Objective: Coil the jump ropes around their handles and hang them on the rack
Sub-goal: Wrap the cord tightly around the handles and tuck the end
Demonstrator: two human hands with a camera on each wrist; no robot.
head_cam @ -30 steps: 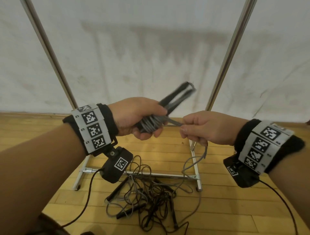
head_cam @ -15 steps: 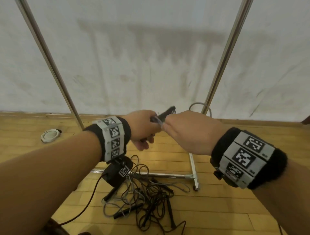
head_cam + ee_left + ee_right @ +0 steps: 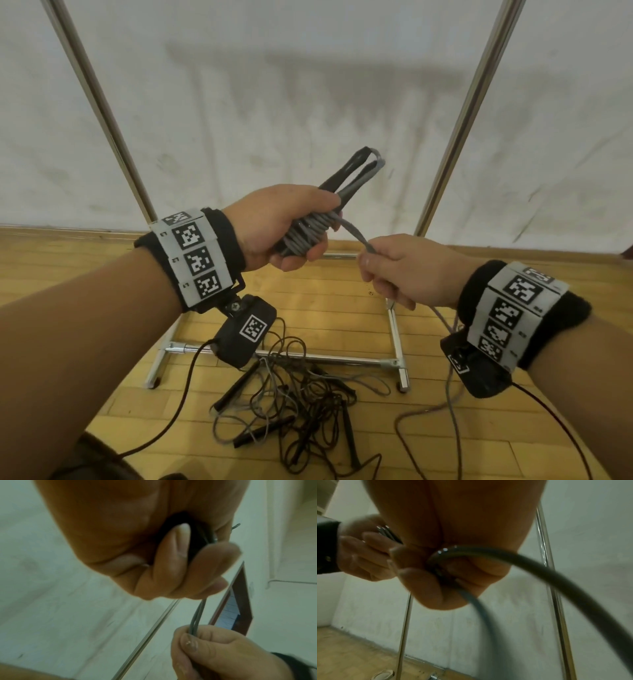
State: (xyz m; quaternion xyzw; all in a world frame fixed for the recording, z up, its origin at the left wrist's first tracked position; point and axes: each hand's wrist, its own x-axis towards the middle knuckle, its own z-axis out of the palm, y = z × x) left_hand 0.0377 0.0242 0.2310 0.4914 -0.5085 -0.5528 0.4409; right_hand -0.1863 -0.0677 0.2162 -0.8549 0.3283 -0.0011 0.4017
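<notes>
a: what is the left hand (image 3: pixel 274 226) doing?
b: its fingers are curled tight round a bundle, a pair of black handles (image 3: pixel 346 178) with grey jump rope (image 3: pixel 308 233) wound round them in several turns. the handles stick up and away from the fist, toward the wall.

a: and the right hand (image 3: pixel 404 270)?
b: closed too, pinching the free run of the same grey rope just below and to the right of the bundle. a short stretch of rope runs taut between the two fists. in the left wrist view it looks like two strands side by side going into the right fist (image 3: pixel 214 651).

a: where does the rest of that rope go?
b: it drops out of the bottom of the right hand and trails down to the floor on the right; the right wrist view shows it curving out of the fist (image 3: pixel 488 563), blurred.

a: the rack?
b: the chrome rack (image 3: pixel 397 342) stands right in front, two slanted uprights against the white wall and its base bars on the wooden floor (image 3: pixel 102 260). i cannot see its top bar.

a: anything else down there?
b: a tangled pile of more ropes (image 3: pixel 301 404), black and grey with black handles, lying on the floor across the front base bar.
</notes>
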